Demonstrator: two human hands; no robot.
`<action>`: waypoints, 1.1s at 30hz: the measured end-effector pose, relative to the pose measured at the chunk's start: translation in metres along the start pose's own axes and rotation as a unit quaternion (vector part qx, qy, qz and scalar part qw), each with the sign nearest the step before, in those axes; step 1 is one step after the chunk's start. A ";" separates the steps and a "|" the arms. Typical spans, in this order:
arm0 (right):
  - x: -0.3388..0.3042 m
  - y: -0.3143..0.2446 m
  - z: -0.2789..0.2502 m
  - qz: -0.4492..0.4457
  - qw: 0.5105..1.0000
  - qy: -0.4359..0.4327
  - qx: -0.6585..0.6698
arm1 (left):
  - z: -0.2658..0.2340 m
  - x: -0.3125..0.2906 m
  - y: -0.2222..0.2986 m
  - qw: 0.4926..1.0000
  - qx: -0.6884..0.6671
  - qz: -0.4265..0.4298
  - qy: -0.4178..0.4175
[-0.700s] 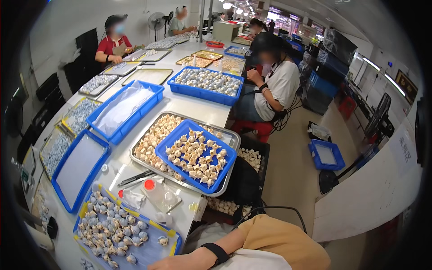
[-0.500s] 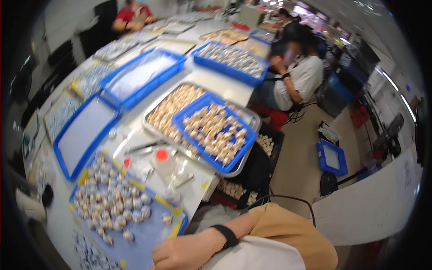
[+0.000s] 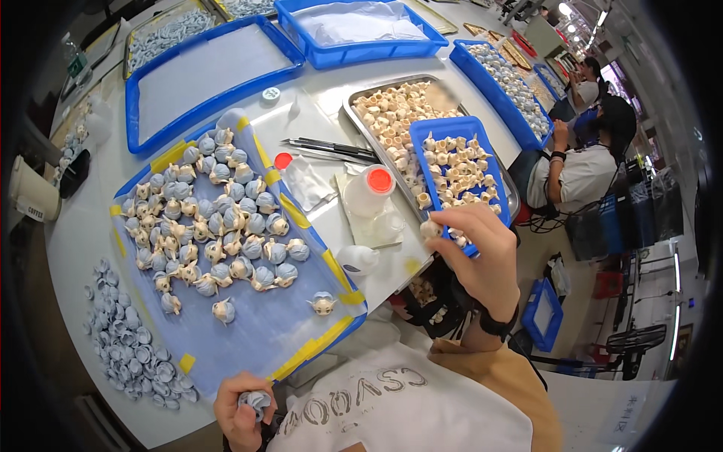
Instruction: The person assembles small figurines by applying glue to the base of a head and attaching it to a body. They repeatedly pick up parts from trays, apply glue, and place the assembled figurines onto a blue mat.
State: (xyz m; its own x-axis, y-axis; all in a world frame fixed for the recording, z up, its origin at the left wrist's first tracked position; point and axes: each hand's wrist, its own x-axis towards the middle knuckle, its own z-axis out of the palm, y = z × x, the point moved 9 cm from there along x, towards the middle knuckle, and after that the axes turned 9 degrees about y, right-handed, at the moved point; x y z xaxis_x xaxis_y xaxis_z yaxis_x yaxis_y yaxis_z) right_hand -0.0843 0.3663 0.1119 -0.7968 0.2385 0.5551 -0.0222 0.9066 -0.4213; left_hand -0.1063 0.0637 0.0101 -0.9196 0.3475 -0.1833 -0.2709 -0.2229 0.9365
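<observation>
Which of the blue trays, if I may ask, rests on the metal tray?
The blue tray holding cream pieces; the other blue trays stand clear of the metal tray.

The right hand (image 3: 488,264) was raised right of the frame's centre, its wrist (image 3: 497,320) below it and the short visible stretch of forearm bent in from the lower right. Its thumb and forefinger reached leftward, tips drawn close in a pinch, forefinger uppermost. The left hand (image 3: 235,414) sat low, left of centre at the bottom edge, its fingers curled inward in a loose grasp.
</observation>
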 end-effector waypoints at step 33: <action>-0.015 0.024 0.027 0.013 0.998 0.047 0.049 | 0.010 0.015 -0.005 1.000 0.004 -0.016 0.005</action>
State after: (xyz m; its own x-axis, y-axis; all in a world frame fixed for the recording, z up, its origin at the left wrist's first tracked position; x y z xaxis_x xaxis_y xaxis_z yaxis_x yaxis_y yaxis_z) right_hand -0.0888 0.3748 0.0742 -0.7377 0.2972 0.6062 -0.0647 0.8626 -0.5017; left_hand -0.1160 0.0794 0.0060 -0.9131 0.3451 -0.2171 -0.2987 -0.2039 0.9323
